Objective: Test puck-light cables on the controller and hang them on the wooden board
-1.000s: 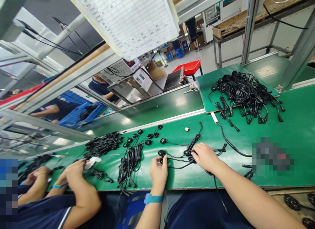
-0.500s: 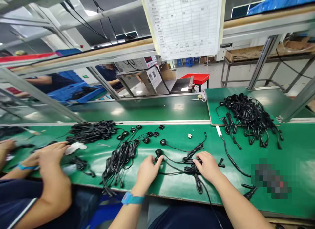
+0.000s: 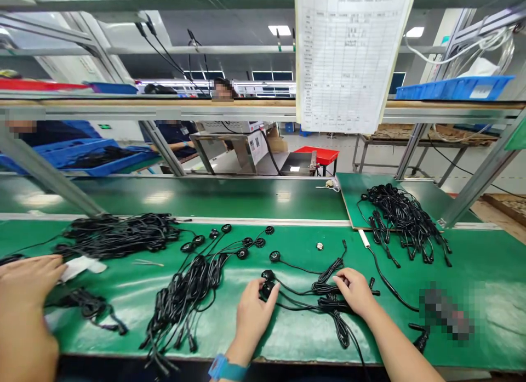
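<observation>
A: What are the two hands doing?

B: The left hand [image 3: 252, 311] is lying on the green table [image 3: 472, 261]. Its thumb and fingers are closing around a round black piece [image 3: 267, 288] and pinching it.

A: And the other one?

B: The right hand [image 3: 355, 291] is resting on a coiled black cord [image 3: 329, 304]. Its fingers are bending down over the loops. I cannot tell if it is gripping the cord or just pressing on it.

A: Where is the cord lying?

B: It is lying on the table between the two hands. A thin wire from it is running over to the round piece.

A: What is lying around them?

B: A long bunch of black cords [image 3: 184, 294] is lying just left of the left hand. A big pile of cords [image 3: 119, 234] is sitting farther left, and another pile [image 3: 402, 217] is sitting on a green board at the back right.

A: Is somebody else working there?

B: Yes. Another person's hand [image 3: 24, 294] is showing at the far left edge, beside a white scrap [image 3: 82, 267].
</observation>
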Demonstrator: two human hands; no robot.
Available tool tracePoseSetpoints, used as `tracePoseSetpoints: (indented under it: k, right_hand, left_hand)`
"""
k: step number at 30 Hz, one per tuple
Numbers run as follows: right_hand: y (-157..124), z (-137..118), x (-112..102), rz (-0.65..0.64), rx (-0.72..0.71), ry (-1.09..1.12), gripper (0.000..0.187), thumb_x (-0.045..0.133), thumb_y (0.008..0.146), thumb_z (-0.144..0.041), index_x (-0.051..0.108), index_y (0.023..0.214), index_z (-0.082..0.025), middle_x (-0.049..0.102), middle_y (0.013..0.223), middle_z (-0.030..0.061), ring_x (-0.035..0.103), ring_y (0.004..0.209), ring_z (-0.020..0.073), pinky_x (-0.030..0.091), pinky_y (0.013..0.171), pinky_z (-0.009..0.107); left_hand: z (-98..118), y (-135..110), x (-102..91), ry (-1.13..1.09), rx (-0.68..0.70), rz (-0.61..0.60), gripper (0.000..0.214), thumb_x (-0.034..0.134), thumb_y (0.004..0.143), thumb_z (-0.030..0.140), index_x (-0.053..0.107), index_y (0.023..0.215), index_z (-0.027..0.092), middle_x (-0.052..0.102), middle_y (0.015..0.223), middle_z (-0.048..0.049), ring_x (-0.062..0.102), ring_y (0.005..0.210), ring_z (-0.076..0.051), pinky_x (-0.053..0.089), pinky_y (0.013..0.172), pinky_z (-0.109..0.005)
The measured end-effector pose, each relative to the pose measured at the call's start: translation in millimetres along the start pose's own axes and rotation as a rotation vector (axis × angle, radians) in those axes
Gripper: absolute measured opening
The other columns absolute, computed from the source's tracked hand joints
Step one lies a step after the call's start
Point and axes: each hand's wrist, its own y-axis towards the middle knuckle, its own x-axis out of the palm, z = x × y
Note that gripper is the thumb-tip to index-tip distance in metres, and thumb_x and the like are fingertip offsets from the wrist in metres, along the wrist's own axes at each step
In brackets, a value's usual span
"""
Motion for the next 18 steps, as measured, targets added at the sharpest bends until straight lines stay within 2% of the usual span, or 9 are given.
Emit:
tracePoseSetpoints:
  k: [8,13,15,18]
  right_hand:
    - [-4.7,-5.0,-2.6,0.018,0.057,-0.025,0.045,0.049,0.1,-0.058,0.069,0.087,-0.02,0.063,0.079,0.0057,0.058,0.07,0.0214,0.048,0.069,0.034]
    - [0.4,-10.3,-6.0,-0.01,0.117,-0.072,0.046,0.046,0.098,-0.06,0.068,0.087,-0.02,0.064,0.077,0.0039,0.059,0.068,0.0203,0.049,0.066,0.031]
    - [11.3,-8.4,-14.4,0.002,0.165,-0.11,0.044,0.047,0.098,-0.058,0.066,0.086,-0.021,0.065,0.076,0.0034,0.061,0.07,0.0203,0.05,0.066,0.03]
    - [36.7,3.0,-38.5,0.104,0.301,-0.224,0.038,0.048,0.099,-0.051,0.064,0.085,-0.02,0.065,0.076,0.0046,0.062,0.072,0.021,0.049,0.069,0.03]
  left_hand:
    - [-6.7,-1.5,2.2,-0.086,0.022,-0.027,0.043,0.058,0.089,0.062,0.062,0.103,0.021,0.071,0.096,-0.0099,0.069,0.09,-0.03,0.055,0.081,-0.042]
    - [-8.2,-0.6,3.0,-0.144,-0.005,-0.026,0.044,0.058,0.087,0.064,0.061,0.102,0.022,0.071,0.097,-0.0106,0.069,0.091,-0.031,0.055,0.083,-0.044]
    - [-8.6,0.1,3.7,-0.162,-0.02,-0.024,0.045,0.058,0.086,0.066,0.061,0.101,0.023,0.071,0.096,-0.0106,0.068,0.089,-0.032,0.056,0.082,-0.045]
    - [-10.2,-0.5,3.0,-0.179,-0.05,-0.026,0.048,0.057,0.084,0.07,0.062,0.1,0.024,0.069,0.093,-0.0103,0.067,0.084,-0.032,0.057,0.077,-0.046]
